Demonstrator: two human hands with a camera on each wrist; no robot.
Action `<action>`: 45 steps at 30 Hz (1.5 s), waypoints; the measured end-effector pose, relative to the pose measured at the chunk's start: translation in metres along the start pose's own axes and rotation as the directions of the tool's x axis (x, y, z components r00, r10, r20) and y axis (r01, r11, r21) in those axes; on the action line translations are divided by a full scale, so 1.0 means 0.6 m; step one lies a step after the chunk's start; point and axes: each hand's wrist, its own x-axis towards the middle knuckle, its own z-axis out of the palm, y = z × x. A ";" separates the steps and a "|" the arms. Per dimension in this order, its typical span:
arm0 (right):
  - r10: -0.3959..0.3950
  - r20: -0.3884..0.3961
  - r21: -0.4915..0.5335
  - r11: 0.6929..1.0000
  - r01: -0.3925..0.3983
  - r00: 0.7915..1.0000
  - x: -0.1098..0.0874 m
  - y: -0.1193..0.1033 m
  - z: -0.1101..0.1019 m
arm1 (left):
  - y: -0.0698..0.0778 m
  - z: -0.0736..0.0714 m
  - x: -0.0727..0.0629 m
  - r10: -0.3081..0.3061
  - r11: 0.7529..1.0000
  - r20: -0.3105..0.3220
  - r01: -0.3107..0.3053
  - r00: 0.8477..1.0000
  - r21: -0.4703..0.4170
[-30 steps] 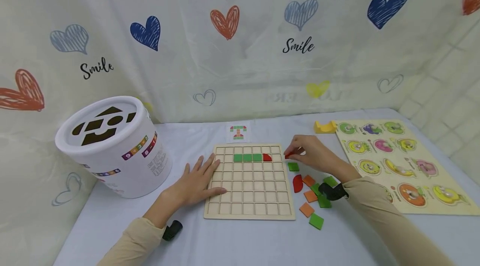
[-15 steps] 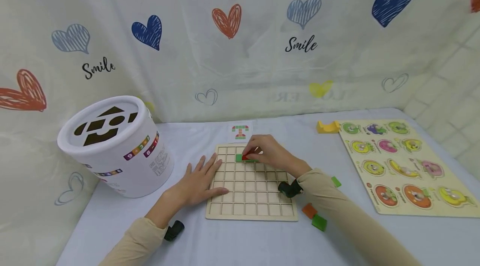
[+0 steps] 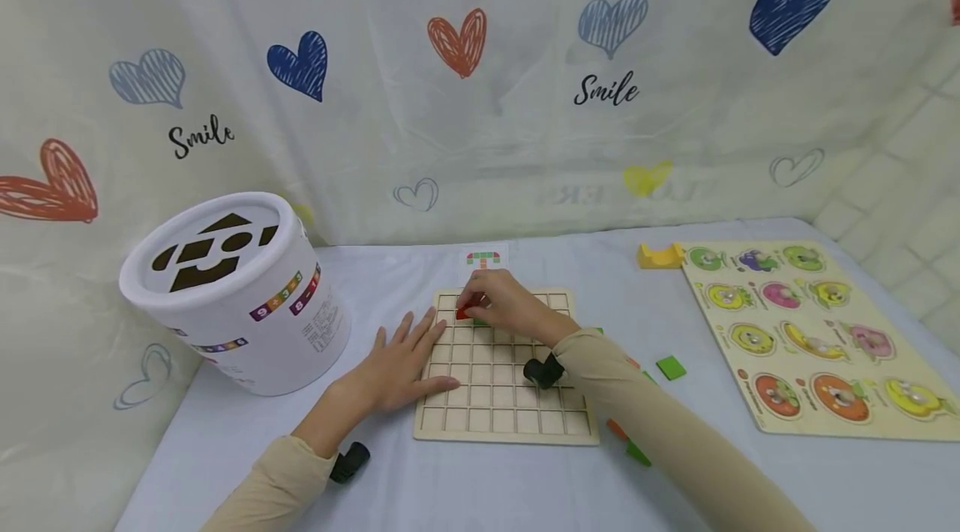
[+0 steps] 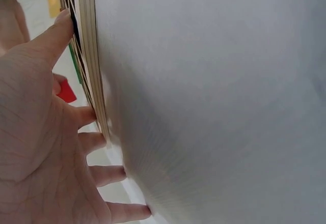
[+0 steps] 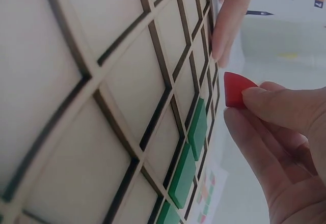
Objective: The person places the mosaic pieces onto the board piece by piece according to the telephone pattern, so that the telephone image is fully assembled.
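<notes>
My right hand point(image 3: 506, 303) pinches a red quarter-round tile point(image 5: 234, 90) between thumb and fingers. It holds the tile over the upper left of a wooden grid board point(image 3: 506, 424), beyond the end of a row of green square tiles point(image 5: 183, 175). In the right wrist view the red tile is raised off the board. My left hand point(image 3: 393, 369) lies along the board's left edge with its fingers spread; in the left wrist view the thumb point(image 4: 57, 33) touches the board's side. My right hand hides part of the tile row and of the pattern card point(image 3: 483, 257) in the head view.
Loose green tiles point(image 3: 671, 367) and orange tiles point(image 3: 617, 429) lie right of the board, partly behind my right sleeve point(image 3: 660, 415). A white bucket point(image 3: 292, 348) stands at the left. A fruit puzzle board point(image 3: 720, 348) and a yellow arch block point(image 3: 660, 256) are at the right.
My right hand has carried the red tile leftward from beside the board's right edge to its upper left. My left hand stays at the board's edge.
</notes>
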 end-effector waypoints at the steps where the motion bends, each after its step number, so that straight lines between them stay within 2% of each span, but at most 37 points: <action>1: 0.001 0.009 -0.006 1.000 -0.001 1.000 0.002 0.001 0.001 | 0.000 0.001 0.000 -0.002 1.000 0.003 0.002 1.000 0.003; 7: 0.022 0.046 -0.041 0.999 -0.020 0.999 0.009 0.008 0.006 | -0.001 0.003 0.003 -0.005 1.000 0.008 0.005 1.000 -0.002; 18: 0.026 0.069 -0.097 0.995 -0.019 0.997 0.008 0.014 0.007 | 0.002 0.002 0.004 -0.009 1.000 0.012 0.009 1.000 0.013; 28: -0.031 0.095 -0.202 0.978 0.050 0.995 0.012 0.006 0.009 | 0.005 -0.004 -0.002 0.001 1.000 0.005 -0.001 1.000 -0.006; 37: -0.033 0.147 -0.244 0.967 0.068 0.989 0.015 -0.001 0.004 | 0.006 -0.007 -0.005 0.006 1.000 -0.007 -0.006 1.000 -0.017; 45: 0.004 0.189 -0.272 0.961 0.049 0.982 0.020 0.001 0.008 | 0.006 -0.009 -0.007 0.005 1.000 -0.004 -0.005 1.000 -0.027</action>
